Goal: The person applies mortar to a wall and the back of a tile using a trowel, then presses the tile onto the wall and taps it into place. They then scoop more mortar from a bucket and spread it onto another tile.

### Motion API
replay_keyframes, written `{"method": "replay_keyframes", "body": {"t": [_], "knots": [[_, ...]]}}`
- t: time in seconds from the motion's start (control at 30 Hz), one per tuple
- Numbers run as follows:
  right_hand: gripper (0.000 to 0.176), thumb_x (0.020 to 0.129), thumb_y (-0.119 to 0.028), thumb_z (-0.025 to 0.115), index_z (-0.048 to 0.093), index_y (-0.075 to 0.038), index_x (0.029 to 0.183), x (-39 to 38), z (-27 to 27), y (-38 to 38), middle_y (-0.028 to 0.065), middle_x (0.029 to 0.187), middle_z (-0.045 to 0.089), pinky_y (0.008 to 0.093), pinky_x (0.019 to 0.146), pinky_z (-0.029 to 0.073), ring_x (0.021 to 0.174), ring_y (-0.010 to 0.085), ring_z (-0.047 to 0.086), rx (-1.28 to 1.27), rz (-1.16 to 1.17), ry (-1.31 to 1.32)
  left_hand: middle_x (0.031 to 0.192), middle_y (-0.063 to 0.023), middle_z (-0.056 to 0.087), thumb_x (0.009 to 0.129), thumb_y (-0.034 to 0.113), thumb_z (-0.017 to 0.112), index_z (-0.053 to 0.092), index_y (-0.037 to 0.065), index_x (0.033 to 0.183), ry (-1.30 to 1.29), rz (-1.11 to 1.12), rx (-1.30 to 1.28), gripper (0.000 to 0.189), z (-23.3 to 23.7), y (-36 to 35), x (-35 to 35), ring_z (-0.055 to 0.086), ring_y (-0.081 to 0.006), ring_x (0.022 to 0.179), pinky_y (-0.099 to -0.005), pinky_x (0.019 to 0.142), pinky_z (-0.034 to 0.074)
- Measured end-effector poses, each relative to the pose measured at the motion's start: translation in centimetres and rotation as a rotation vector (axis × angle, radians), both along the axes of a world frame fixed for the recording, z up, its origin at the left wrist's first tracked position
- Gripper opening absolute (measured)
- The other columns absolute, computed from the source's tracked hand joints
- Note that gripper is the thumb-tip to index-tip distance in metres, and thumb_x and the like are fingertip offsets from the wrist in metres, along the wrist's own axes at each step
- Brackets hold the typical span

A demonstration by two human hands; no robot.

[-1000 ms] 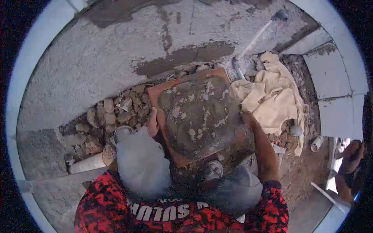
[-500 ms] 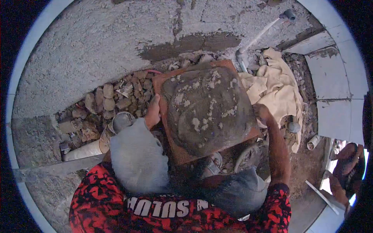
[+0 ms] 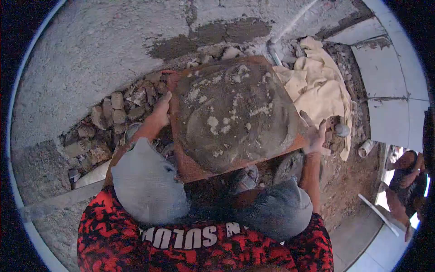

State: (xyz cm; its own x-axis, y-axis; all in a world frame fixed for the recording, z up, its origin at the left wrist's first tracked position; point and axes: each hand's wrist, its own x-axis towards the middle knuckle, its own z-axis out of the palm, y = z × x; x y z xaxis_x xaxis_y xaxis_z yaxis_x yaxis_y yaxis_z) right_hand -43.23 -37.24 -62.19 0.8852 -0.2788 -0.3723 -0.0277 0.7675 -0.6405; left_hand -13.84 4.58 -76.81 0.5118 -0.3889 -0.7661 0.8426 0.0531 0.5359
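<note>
A square reddish-brown tile lies before me, tilted, with its upper face thickly covered in wet grey mortar. My left hand grips the tile's left edge, thumb on the rim and the other fingers mostly hidden. At the right corner, my right hand is against the tile's edge with its fingers spread outward. My bent knees in worn grey-blue trousers are just below the tile. A round, mortar-smeared object shows partly beneath its near right side.
Broken bricks and rubble line the rough cement wall. A cream cloth lies to the right, near a grey pipe and a short pipe stub. White tiles stand at far right. Another person's arm appears there.
In view, the tile with mortar has shifted slightly left and up. My right hand's fingers have gone from curled at the edge to spread. My left hand still holds the left edge.
</note>
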Motion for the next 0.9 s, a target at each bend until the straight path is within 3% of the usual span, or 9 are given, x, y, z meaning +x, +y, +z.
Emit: {"method": "replay_keyframes", "body": {"t": [0.1,0.17,0.23,0.3,0.4,0.5,0.6,0.73,0.9], "knots": [[0.087,0.083,-0.063,0.038,0.028,0.009,0.132,-0.1,-1.2,3.7,0.0212,0.134,0.036,0.0430,0.102,0.030,0.119,0.0323,0.041,0.095,-0.341,-0.148,0.091,-0.0029,0.055,0.089,0.045,0.046,0.051,0.012,0.103,0.015,0.006,0.023,0.036,2.1,-0.4,-0.2,0.053,-0.0219,0.080,-0.0386,0.072,0.044],[0.083,0.083,-0.064,0.037,0.030,0.002,0.133,0.6,-1.7,5.3,0.0167,0.135,0.037,0.0427,0.102,0.030,0.119,0.0314,0.041,-0.019,-0.430,-0.085,0.092,-0.0045,0.058,0.089,0.043,0.046,0.054,0.011,0.101,0.026,0.012,0.035,0.035,1.6,-0.2,0.0,0.055,-0.0221,0.082,-0.0393,0.073,0.047],[0.073,0.086,-0.060,0.033,0.033,-0.005,0.134,1.2,-2.5,6.7,0.0131,0.134,0.039,0.0411,0.103,0.030,0.121,0.0299,0.038,-0.241,-0.776,0.002,0.094,-0.0061,0.060,0.089,0.041,0.046,0.057,0.009,0.100,0.033,0.005,0.032,0.035,0.5,-0.1,-0.1,0.057,-0.0223,0.084,-0.0401,0.075,0.049],[0.065,0.088,-0.056,0.029,0.035,-0.009,0.134,2.1,-0.4,8.9,0.0113,0.133,0.040,0.0417,0.103,0.030,0.121,0.0299,0.038,-0.080,-0.777,0.009,0.091,-0.0049,0.061,0.090,0.041,0.045,0.057,0.011,0.099,0.002,0.010,-0.051,0.033,-0.1,0.2,0.1,0.057,-0.0240,0.084,-0.0433,0.076,0.048],[0.062,0.090,-0.055,0.027,0.034,-0.010,0.133,3.3,-2.2,9.2,0.0125,0.133,0.040,0.0438,0.102,0.031,0.120,0.0313,0.039,-0.294,-0.722,-0.013,0.085,0.0004,0.055,0.093,0.041,0.040,0.052,0.016,0.100,0.175,-0.030,0.091,0.029,2.4,-1.3,-0.3,0.052,-0.0147,0.076,-0.0350,0.069,0.043],[0.057,0.093,-0.049,0.024,0.034,-0.009,0.133,4.2,-1.6,9.2,0.0135,0.133,0.039,0.0441,0.102,0.031,0.120,0.0318,0.039,-0.122,-0.596,-0.133,0.084,0.0004,0.056,0.092,0.042,0.040,0.053,0.016,0.098,0.007,-0.040,0.225,0.030,5.3,-2.3,-0.7,0.052,-0.0145,0.075,-0.0338,0.070,0.043],[0.059,0.093,-0.047,0.024,0.034,-0.004,0.132,5.3,0.7,9.9,0.0154,0.133,0.039,0.0452,0.103,0.028,0.122,0.0338,0.037,-0.134,-0.778,0.058,0.085,0.0005,0.056,0.092,0.042,0.040,0.053,0.016,0.094,-0.017,0.023,0.249,0.030,3.6,-1.9,-0.6,0.053,-0.0139,0.077,-0.0335,0.071,0.042],[0.059,0.093,-0.044,0.024,0.032,-0.001,0.133,4.1,-1.7,7.4,0.0151,0.134,0.039,0.0455,0.103,0.028,0.122,0.0347,0.037,-0.106,-0.703,0.086,0.087,0.0001,0.057,0.091,0.045,0.042,0.053,0.016,0.094,-0.063,-0.084,0.313,0.032,7.7,-2.3,-0.9,0.054,-0.0145,0.078,-0.0329,0.070,0.042],[0.058,0.093,-0.043,0.027,0.033,-0.001,0.131,3.9,-2.4,7.0,0.0166,0.134,0.038,0.0458,0.104,0.027,0.122,0.0340,0.037,-0.027,-0.723,0.060,0.076,0.0013,0.054,0.086,0.053,0.044,0.055,0.016,0.086,-0.076,0.000,0.147,0.039,8.7,-2.9,-0.7,0.051,-0.0170,0.067,-0.0348,0.064,0.045]]}}
